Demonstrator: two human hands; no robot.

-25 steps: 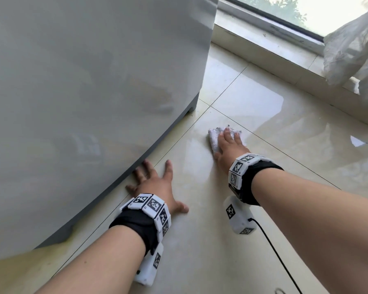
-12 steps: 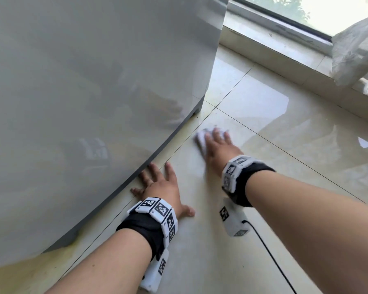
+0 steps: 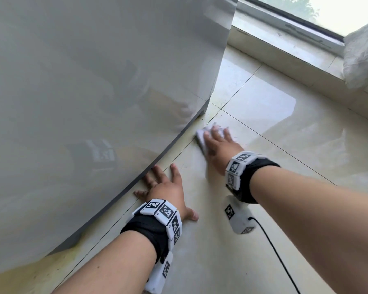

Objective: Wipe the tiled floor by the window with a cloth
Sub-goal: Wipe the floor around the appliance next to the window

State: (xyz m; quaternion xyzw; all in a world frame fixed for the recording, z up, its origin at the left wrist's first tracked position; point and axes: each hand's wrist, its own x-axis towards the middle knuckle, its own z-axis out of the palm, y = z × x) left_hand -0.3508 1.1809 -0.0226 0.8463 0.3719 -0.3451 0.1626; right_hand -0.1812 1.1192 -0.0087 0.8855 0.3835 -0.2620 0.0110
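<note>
My right hand [image 3: 220, 146], fingers straight, presses the cloth [image 3: 200, 139] on the floor [image 3: 210, 251]; left hand [image 3: 167, 187] rests splayed by the appliance [image 3: 94, 81].

- The glossy beige tiled floor [image 3: 270, 209] mirrors daylight beyond the right hand [image 3: 220, 145].
- A large grey cabinet [image 3: 94, 92] stands left of both hands, its lower edge just beside the left hand [image 3: 167, 190].
- Farther beyond the right hand, a pale sill [image 3: 285, 46] runs under the window [image 3: 338, 9].
- Crumpled white fabric [image 3: 362, 54] sits at its right end.
</note>
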